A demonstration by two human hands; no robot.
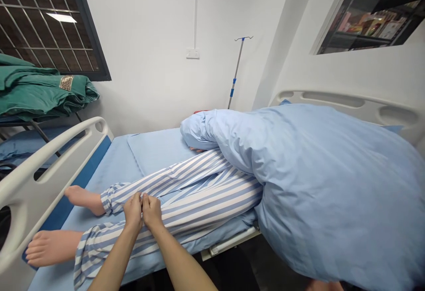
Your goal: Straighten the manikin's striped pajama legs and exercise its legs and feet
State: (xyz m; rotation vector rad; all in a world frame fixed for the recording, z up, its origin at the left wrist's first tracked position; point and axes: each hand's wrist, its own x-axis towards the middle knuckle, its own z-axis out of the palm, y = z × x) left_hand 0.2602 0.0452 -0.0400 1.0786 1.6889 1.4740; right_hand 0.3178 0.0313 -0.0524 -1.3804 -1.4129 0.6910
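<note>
Toward seven o'clock, the left hand [133,211] and right hand [152,210] are forming loose fists over the trousers [202,200]; whether they're gripping them isn't showing. Working both evenly is probably avoiding twisting.

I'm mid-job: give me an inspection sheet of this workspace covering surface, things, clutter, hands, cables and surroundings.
Surface: bed, light blue.
Job's things: striped trousers, worn, bare feet showing; blue quilt heaped toward the head end, overhanging the near side.
Clutter: green bundle beyond the foot end.
Hands: left hand and right hand curled, close together at the trousers; grip on cloth unclear.
Cables: nothing seen loose.
Surroundings: barred window, drip stand, wall socket.
</note>
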